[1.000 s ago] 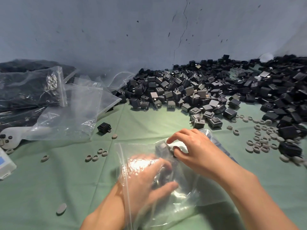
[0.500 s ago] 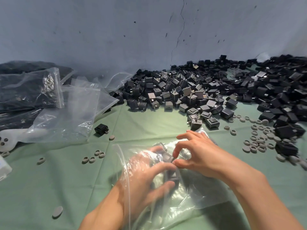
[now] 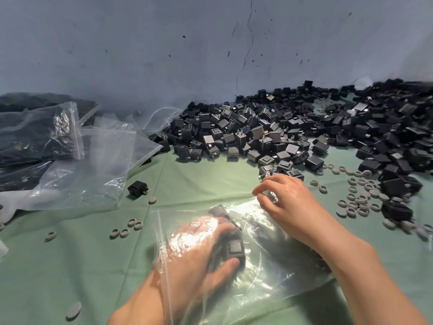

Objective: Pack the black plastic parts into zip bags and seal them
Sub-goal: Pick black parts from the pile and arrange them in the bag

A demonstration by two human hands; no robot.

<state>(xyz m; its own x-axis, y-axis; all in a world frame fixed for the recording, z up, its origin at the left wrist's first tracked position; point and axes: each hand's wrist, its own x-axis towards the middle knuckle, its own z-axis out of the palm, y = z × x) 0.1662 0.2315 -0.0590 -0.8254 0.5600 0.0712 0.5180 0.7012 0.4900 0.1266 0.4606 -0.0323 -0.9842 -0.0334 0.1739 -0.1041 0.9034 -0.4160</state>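
Inside the clear zip bag [image 3: 269, 285] on the green surface [image 3: 70, 266], the left hand [image 3: 199, 249] grips a black plastic part [image 3: 234, 248] with its fingers. The right hand [image 3: 293, 202] hovers at the bag's far edge near the pile of black parts [image 3: 304, 132], fingers curled. The blur hides whether they pinch anything.

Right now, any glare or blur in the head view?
Head view: glare on the zip bag washes out the left hand inside it, which grips a black part; the pile of black parts smears at the right edge.

The green cloth [image 3: 70, 266] bears a heap of black parts [image 3: 257, 134], grey rings [image 3: 358, 200] and clear zip bags [image 3: 93, 165].
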